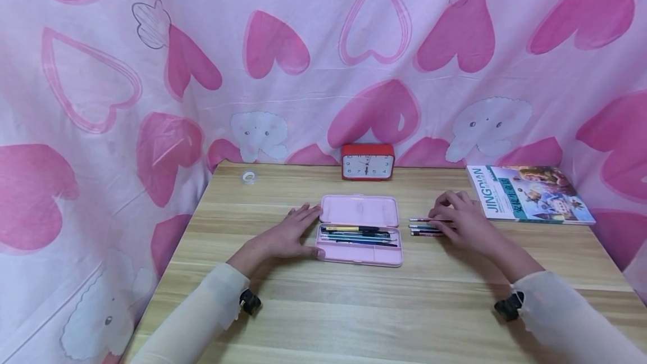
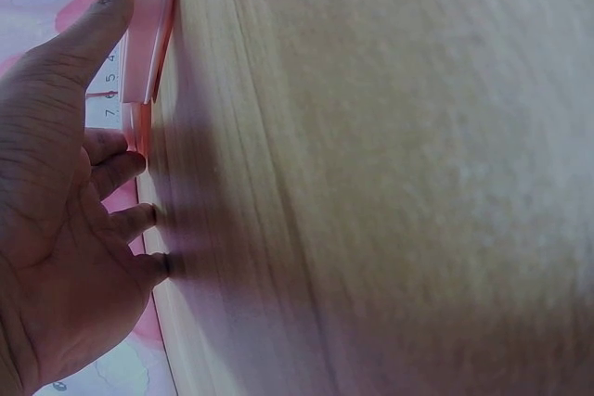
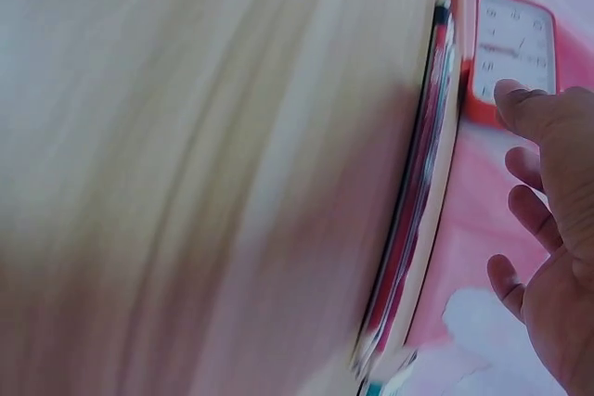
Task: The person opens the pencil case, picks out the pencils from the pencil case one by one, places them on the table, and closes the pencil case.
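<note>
A pink pencil case [image 1: 349, 253] lies unfolded on the table, its lid [image 1: 360, 210] laid back toward the clock. Pens and pencils [image 1: 358, 237] fill its rear compartment, one of them yellow and black; the front compartments hold nothing. My left hand [image 1: 288, 235] is at the case's left side, fingers spread, the thumb touching its front corner and the fingertips at the lid. Several pencils [image 1: 420, 230] lie side by side on the table right of the case. Above them hovers my right hand [image 1: 462, 221], fingers loosely bent; the right wrist view shows a gap between fingers and pencils [image 3: 418, 173].
A red clock [image 1: 367, 163] stands at the table's back edge, behind the case. At the back right lies a book [image 1: 531, 194] with a colourful cover, close to my right hand. A small tape roll [image 1: 249, 177] is at the back left. A pink heart-patterned curtain [image 1: 283, 100] hangs behind the table.
</note>
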`<state>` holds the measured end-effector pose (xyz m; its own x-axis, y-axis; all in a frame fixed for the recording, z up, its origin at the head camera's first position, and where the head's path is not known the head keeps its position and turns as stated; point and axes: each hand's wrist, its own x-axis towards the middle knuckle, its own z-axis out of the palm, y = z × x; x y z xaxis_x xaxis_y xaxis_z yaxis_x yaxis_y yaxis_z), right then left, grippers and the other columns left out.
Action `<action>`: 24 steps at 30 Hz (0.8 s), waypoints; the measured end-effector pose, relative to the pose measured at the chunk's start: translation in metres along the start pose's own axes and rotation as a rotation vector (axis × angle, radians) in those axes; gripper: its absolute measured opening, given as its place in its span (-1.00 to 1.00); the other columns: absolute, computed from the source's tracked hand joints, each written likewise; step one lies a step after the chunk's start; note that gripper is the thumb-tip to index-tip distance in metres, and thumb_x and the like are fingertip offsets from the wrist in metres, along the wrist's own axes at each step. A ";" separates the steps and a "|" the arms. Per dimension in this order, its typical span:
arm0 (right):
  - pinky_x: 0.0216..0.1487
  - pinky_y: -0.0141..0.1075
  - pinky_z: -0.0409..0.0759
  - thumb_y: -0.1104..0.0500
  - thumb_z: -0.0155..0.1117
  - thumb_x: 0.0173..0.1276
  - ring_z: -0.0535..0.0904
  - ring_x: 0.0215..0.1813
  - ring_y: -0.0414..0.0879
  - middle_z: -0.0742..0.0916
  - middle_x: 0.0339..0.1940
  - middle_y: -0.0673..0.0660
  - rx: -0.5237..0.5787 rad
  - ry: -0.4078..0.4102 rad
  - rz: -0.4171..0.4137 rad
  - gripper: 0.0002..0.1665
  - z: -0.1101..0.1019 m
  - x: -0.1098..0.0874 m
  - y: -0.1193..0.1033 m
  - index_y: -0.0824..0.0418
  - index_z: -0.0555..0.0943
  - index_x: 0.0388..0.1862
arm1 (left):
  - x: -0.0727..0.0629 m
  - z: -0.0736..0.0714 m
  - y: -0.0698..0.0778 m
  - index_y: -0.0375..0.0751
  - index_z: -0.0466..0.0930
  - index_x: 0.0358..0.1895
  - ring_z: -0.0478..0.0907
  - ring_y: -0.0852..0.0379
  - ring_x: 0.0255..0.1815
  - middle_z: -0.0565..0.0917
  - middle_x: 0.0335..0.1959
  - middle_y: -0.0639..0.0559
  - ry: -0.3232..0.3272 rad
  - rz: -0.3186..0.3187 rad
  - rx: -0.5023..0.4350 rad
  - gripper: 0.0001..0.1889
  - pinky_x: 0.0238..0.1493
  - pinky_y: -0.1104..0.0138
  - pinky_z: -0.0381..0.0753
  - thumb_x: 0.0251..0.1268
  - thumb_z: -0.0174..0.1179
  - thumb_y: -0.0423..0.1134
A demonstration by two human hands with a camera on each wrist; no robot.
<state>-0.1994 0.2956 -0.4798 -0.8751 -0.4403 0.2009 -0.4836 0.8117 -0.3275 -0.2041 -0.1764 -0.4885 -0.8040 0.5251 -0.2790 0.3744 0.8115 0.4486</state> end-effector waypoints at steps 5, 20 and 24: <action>0.27 0.16 0.34 0.15 0.57 0.49 0.40 0.31 0.16 0.64 0.18 0.10 0.028 -0.066 0.016 -0.81 0.005 0.015 -0.018 0.00 0.85 0.03 | -0.001 0.001 -0.001 0.10 -0.07 0.87 -0.31 -0.05 0.94 -0.04 0.90 0.15 -0.001 -0.002 -0.005 0.28 0.91 -0.10 -0.27 0.25 0.39 0.55; 0.36 0.14 0.42 0.10 0.60 0.47 0.41 0.34 0.04 0.63 0.20 -0.02 0.093 -0.125 -0.109 -0.83 0.032 0.042 -0.063 -0.09 0.86 -0.01 | 0.000 0.000 -0.002 0.11 -0.06 0.87 -0.31 -0.06 0.94 -0.04 0.90 0.14 -0.002 -0.007 -0.023 0.27 0.91 -0.11 -0.26 0.25 0.39 0.55; 0.36 0.12 0.43 0.09 0.60 0.47 0.41 0.31 0.00 0.63 0.19 -0.05 0.105 -0.160 -0.116 -0.85 0.037 0.043 -0.071 -0.11 0.87 -0.03 | 0.000 -0.001 -0.002 0.12 -0.08 0.87 -0.33 -0.03 0.94 -0.05 0.91 0.16 -0.011 -0.007 -0.024 0.28 0.92 -0.09 -0.28 0.24 0.39 0.56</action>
<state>-0.2038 0.2047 -0.4823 -0.8016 -0.5901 0.0965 -0.5728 0.7116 -0.4068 -0.2055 -0.1776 -0.4886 -0.8016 0.5222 -0.2911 0.3575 0.8089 0.4667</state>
